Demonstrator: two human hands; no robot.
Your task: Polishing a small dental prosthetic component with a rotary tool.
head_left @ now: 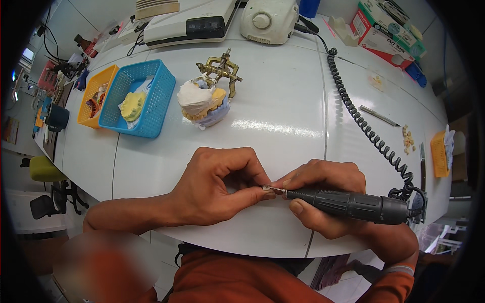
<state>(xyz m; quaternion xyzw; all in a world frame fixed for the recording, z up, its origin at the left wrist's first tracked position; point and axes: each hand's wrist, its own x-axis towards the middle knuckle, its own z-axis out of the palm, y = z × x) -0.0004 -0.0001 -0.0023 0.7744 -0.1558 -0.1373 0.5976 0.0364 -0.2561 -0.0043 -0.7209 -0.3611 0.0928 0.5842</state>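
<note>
My left hand (217,187) pinches a small pale piece (266,188), too small to identify, between thumb and index finger at the front of the white table. Against that piece is the tip of a black rotary handpiece (348,204), which my right hand (328,182) grips; its coiled cord (371,126) runs back to a cream control box (265,17). Beyond my hands stands a brass articulator (222,70) with a dental cast (202,106) of white, yellow and blue material. Several small tooth-coloured pieces (408,139) and a metal instrument (379,115) lie at the right.
A blue basket (156,103) holding a yellow cast and an orange basket (88,116) sit at left. A white device (182,38) and boxes (376,38) are at the back, a small orange basket (438,156) at the right edge. A green chair (45,169) stands off the table.
</note>
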